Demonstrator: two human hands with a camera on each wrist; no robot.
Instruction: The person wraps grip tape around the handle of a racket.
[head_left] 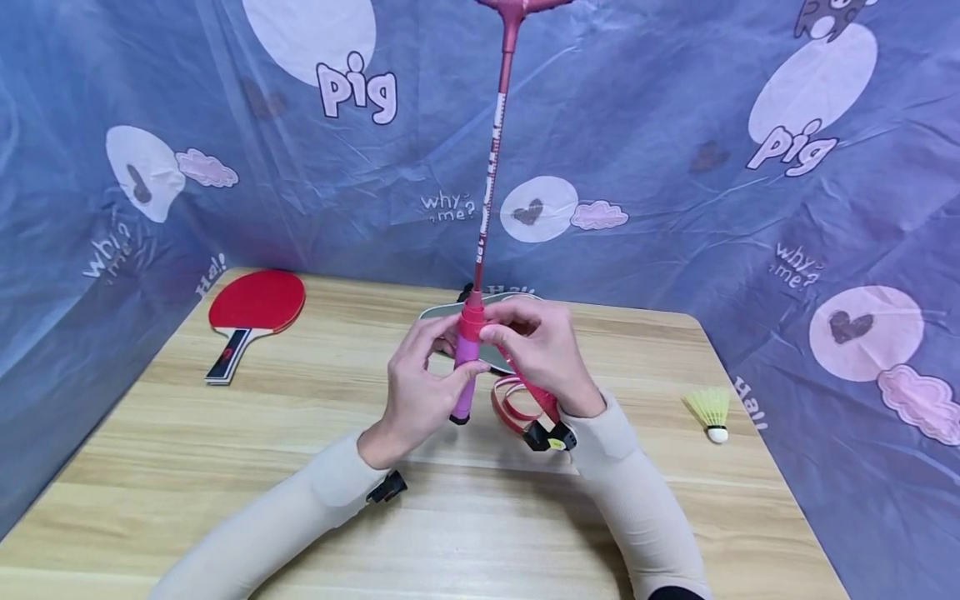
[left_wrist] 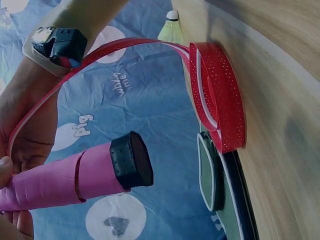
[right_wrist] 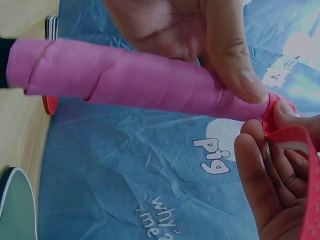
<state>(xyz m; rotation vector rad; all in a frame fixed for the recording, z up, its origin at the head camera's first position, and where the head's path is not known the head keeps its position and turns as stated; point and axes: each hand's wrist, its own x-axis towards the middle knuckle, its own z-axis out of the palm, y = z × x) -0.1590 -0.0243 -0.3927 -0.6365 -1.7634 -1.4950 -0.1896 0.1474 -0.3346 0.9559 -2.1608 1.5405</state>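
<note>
A badminton racket (head_left: 491,175) stands nearly upright, its head cut off by the top of the head view. My left hand (head_left: 420,383) grips its purple-wrapped handle (right_wrist: 145,82), thumb lying along the wrap in the right wrist view. At the handle's upper end my right hand (head_left: 547,350) pinches a red perforated grip tape (right_wrist: 277,115) between thumb and fingers. Red tape wraps the top of the handle there. The tape's free length runs past the right wrist to a loose coil (left_wrist: 225,95) on the table. A black cap (left_wrist: 132,160) covers the handle's butt.
A red table tennis bat (head_left: 258,300) lies at the table's back left. At the right edge sits a yellow shuttlecock (head_left: 708,408). Behind the hands is a flat green item with white edging (right_wrist: 17,210). A printed blue cloth (head_left: 420,150) hangs around the wooden table (head_left: 337,350).
</note>
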